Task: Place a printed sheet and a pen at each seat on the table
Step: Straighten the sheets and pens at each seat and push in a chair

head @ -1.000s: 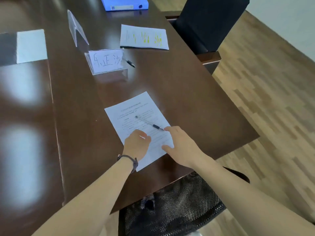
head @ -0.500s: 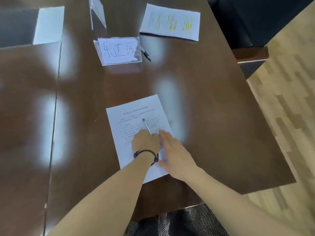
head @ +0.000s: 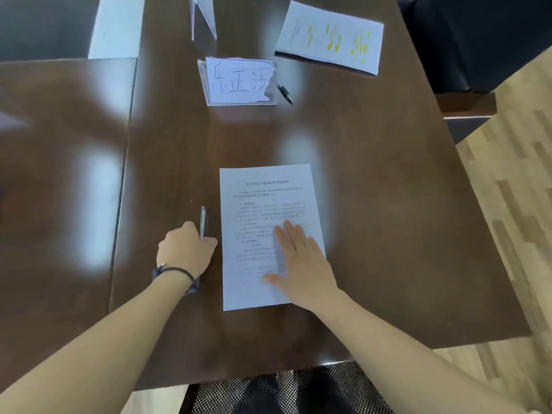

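Printed sheet [head: 263, 222] lies flat on the dark wooden table [head: 373, 204] in front of me, its long edges running away from the near table edge, above the mesh chair [head: 286, 389] below that edge. I see my right hand [head: 301, 261] resting palm down on the lower right part of the sheet, fingers straight and spread, thumb pointing left across the text. My left hand [head: 185, 252], with a dark band [head: 176, 271] on the wrist, sits on the bare table just left of the sheet; its fingers are curled around the lower end of the pen [head: 203, 221]. The pen's silver barrel projects beyond the fingers, pointing away from me, roughly parallel to the sheet's left edge and just beside it, not on the paper. Farther up the table, a second sheet with yellow marks [head: 331, 37] lies in front of a dark chair [head: 478, 40]. A clear name stand with a handwritten card [head: 239, 80] stands left of it, with another pen [head: 285, 92] just beside its right end.
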